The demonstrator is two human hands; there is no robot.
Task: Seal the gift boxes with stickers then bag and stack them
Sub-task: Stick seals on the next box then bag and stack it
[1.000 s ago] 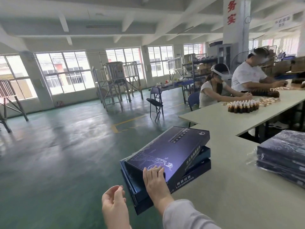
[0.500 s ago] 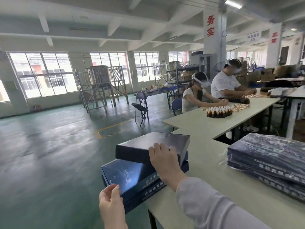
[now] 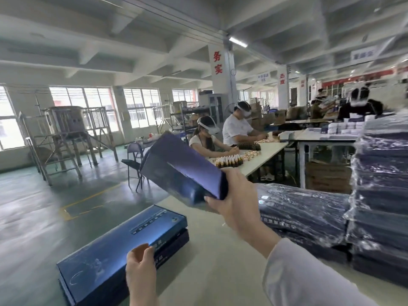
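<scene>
Gift box (image 3: 183, 171), dark blue and blurred, is up in the air above the desk (image 3: 220, 272), tilted, with the right hand (image 3: 234, 202) gripping its near end, fingers (image 3: 213, 202) curled round it. Below, two more boxes (image 3: 123, 246) lie stacked at the desk's left edge, where the left hand (image 3: 141, 270) hovers, loosely curled and holding nothing. Piles of bagged boxes (image 3: 379, 184) stand to the right.

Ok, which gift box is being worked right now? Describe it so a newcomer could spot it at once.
Find the near pale work table with bagged box stacks on its right. At its left corner two dark blue gift boxes lie stacked flat; above them the right hand grips a third gift box. It alone is off the table, tilted in mid-air, unbagged.
</scene>
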